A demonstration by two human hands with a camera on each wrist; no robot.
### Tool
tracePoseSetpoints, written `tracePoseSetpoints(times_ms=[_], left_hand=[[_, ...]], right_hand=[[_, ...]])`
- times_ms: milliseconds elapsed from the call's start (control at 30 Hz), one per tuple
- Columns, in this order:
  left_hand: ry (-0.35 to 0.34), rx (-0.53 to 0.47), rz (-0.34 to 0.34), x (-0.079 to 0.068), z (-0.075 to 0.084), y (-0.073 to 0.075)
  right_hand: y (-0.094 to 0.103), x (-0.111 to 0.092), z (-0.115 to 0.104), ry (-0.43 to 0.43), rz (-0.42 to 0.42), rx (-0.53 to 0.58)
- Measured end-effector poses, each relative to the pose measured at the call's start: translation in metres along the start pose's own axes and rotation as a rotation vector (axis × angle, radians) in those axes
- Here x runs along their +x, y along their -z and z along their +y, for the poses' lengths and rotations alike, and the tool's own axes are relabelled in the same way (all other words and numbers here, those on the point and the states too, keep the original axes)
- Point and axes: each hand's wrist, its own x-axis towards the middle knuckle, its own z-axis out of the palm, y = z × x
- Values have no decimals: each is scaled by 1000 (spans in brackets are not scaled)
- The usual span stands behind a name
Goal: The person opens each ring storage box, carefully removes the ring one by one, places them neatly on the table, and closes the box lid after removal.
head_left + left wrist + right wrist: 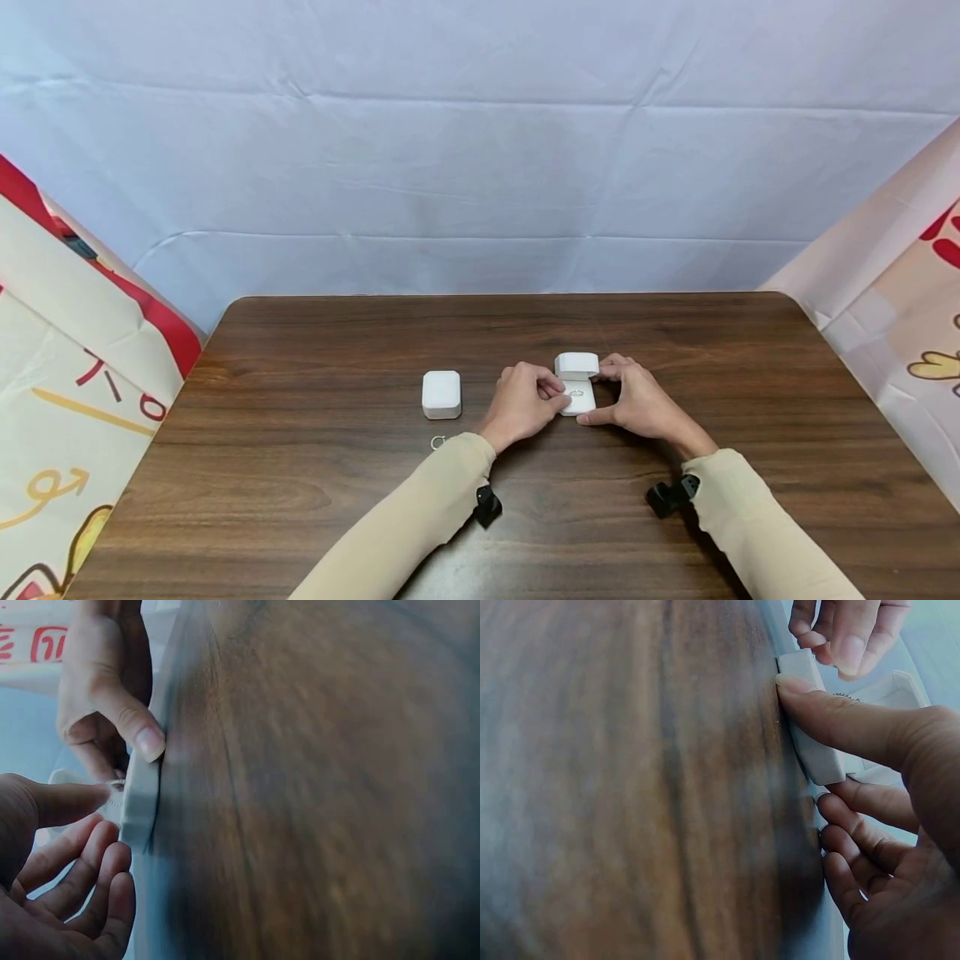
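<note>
A small white ring box [577,364] stands with its lid raised. In its cushion sits a silver-coloured ring [576,392], whose patterned edge shows in the right wrist view. My right hand [637,400] grips the box base from the right, thumb along the front and index finger at the side. At the left of the box, my left hand [527,402] has its thumb and index tips close to the ring. Those fingers are loosely bent, and the left wrist view shows nothing clearly held between them. Whether they touch the cushion is hard to tell.
To the left, a second white ring box [441,394] stands with its lid down. Just in front of it, beside my left sleeve, another ring [432,442] lies on the brown wooden table [315,500]. A pale cloth [480,167] hangs behind the table's far edge.
</note>
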Motion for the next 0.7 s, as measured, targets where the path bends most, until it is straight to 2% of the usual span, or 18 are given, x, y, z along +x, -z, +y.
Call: tracePoseSetpoints(times_ms=[433, 700], left_hand=[[-29, 30, 19, 8, 0, -10], [-6, 51, 33, 10, 2, -12]], right_hand=[[-1, -1, 0, 7, 4, -7], [0, -2, 0, 2, 6, 2]])
